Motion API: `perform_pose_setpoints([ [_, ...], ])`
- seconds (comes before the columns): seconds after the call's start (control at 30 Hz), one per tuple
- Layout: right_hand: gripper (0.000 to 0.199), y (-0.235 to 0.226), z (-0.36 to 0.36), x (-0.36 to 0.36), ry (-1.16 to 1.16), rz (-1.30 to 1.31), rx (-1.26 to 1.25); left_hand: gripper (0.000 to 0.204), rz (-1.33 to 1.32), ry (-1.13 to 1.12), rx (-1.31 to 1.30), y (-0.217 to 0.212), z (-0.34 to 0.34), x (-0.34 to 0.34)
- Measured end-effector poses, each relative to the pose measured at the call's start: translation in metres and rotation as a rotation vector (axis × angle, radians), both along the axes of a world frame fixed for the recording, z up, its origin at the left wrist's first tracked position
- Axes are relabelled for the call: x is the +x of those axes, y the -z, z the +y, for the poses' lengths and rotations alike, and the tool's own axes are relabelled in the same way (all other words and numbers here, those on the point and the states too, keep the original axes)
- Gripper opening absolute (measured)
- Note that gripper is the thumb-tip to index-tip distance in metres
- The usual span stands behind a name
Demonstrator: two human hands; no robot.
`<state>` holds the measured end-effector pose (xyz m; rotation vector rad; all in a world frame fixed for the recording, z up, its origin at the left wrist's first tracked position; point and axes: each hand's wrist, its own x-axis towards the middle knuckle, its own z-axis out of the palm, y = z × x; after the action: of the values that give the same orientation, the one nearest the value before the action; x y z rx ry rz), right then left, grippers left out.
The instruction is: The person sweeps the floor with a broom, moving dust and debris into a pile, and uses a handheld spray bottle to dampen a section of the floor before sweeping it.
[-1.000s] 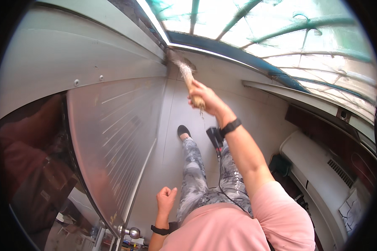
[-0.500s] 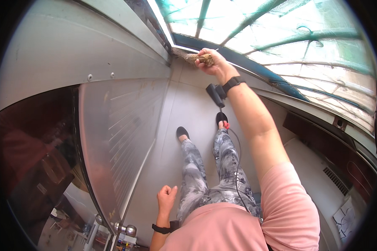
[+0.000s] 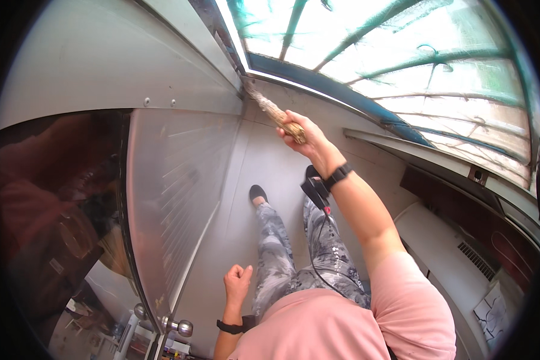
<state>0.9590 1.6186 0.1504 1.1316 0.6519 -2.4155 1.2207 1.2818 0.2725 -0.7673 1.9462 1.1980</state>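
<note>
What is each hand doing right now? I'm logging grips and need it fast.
Left hand: closed in a fist, holding nothing visible.
Right hand: closed on the brush handle.

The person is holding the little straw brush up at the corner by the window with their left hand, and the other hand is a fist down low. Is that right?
Not quite. In the head view it is the right hand that holds the straw brush up at the corner by the window. The left hand is the one curled in a fist down low, holding nothing.
</note>
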Motion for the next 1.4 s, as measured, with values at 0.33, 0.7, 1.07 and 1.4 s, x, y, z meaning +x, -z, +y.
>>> perform_pose_setpoints([
  [0.33,0.023,0.042,0.051,0.01,0.597,-0.147,-0.374,0.042,0.003,-0.039,0.018,-0.002,-0.01,0.012],
  [0.7,0.082,-0.035,0.0,0.181,-0.241,-0.136,0.274,0.042,0.061,0.041,0.036,-0.001,-0.008,0.017],
  [1.07,0.085,-0.016,-0.013,0.243,-0.365,-0.215,0.685,0.042,0.058,0.029,0.044,-0.003,-0.011,0.019],
  [1.4,0.088,0.103,-0.023,0.175,-0.517,-0.107,0.883,0.042,0.075,0.096,-0.039,0.007,-0.018,0.027],
])
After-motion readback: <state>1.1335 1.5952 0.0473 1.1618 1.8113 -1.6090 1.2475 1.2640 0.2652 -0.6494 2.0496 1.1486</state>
